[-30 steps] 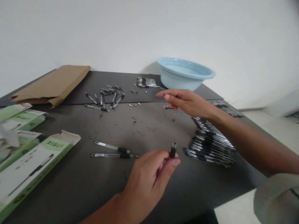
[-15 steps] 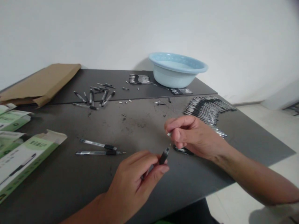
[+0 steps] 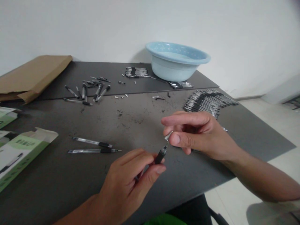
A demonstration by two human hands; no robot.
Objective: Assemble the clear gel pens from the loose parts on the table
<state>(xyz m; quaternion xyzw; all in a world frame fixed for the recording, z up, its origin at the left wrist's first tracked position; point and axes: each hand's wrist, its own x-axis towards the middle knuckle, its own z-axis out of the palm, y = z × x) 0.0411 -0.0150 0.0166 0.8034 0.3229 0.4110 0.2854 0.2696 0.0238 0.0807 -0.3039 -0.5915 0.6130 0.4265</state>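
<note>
My left hand (image 3: 133,178) is closed around a gel pen (image 3: 160,155), its black grip and bare refill tip pointing up and away from me. Between thumb and fingers, my right hand (image 3: 194,132) pinches a small silver cone-shaped pen tip (image 3: 168,135) just above the refill point. Whether the two parts touch I cannot tell. Left of my hands lie a clear pen (image 3: 91,142) and, nearer me, a second pen (image 3: 93,151) with its point showing. The rest of the held pen is hidden in my left palm.
A light-blue basin (image 3: 175,65) stands at the back. Rows of pens (image 3: 206,101) lie on the right, loose pen parts (image 3: 85,92) at the back left. Green-white pen boxes (image 3: 25,153) and a brown cardboard package (image 3: 35,76) line the left side of the dark table (image 3: 70,187).
My right hand has turned slightly, and the silver tip it pinches shows more clearly above the pen. The view has shifted a little, so the table things sit higher and mostly further left.
</note>
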